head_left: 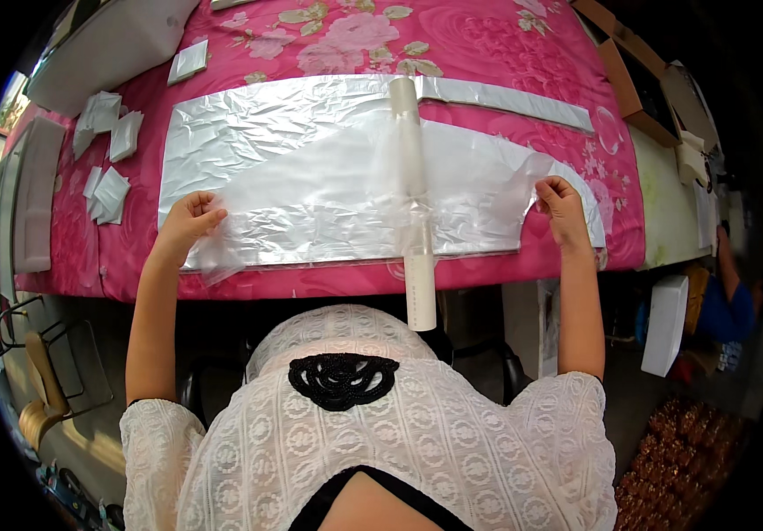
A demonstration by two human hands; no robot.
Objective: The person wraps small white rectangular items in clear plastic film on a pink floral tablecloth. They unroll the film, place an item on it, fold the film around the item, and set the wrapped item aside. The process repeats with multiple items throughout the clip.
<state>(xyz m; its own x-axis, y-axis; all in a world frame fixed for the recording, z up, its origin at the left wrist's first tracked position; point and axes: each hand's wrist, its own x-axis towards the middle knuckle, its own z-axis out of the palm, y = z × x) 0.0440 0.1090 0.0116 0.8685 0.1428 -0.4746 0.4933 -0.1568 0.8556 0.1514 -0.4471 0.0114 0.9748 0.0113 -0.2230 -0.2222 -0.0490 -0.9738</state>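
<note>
While the left hand (pixel 187 228) is pinching one end of the clear film (pixel 311 177) between its fingers (pixel 211 217), the right hand (pixel 565 211) is pinching the other; the film is spanning silvery sheeting (pixel 222 133) on the pink-covered desk (pixel 474 49), where a pale tube (pixel 420 296) is lying crosswise.

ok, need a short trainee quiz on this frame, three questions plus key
1. What do the left hand and right hand hold?
2. True or false: the pale roll stays wholly within the silver sheet.
3. Where are the small folded pieces clustered: (a) left of that sheet, (b) right of it, (c) under the roll?

Key: 1 translucent film; 2 false, its near end juts past the pink tablecloth; 3 a.
</note>
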